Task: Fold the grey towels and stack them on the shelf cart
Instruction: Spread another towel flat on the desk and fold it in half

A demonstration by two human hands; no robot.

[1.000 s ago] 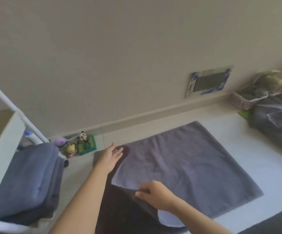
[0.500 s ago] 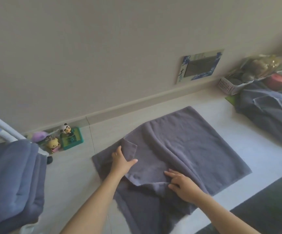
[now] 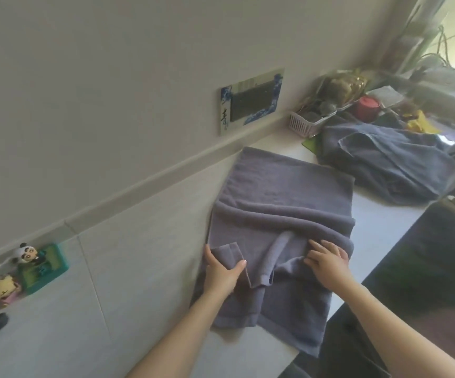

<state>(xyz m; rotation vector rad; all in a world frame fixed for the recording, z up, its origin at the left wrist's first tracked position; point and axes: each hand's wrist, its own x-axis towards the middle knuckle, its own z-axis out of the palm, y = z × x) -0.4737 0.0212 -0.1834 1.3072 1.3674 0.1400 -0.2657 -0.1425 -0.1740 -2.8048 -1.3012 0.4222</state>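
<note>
A grey towel [image 3: 280,192] lies on the pale floor, rumpled into folds across its middle, its near end hanging toward me. My left hand [image 3: 220,271] grips a turned-up corner of it between thumb and fingers at the left edge. My right hand [image 3: 327,259] lies on a bunched fold at the right edge, fingers curled on the cloth. A heap of unfolded grey towels [image 3: 384,162] lies at the right, beyond the spread towel. The shelf cart is out of view.
Small toy figures and a green tray [image 3: 39,266] stand along the wall skirting at left. A white basket [image 3: 305,122] with odds and ends and a red pot [image 3: 368,106] sit at the back right. A dark mat [image 3: 425,268] borders the towel on the right.
The view has swung right, so the cart with stacked towels has left the frame. Both hands have pushed the towel's near edge away from me, bunching it into folds.
</note>
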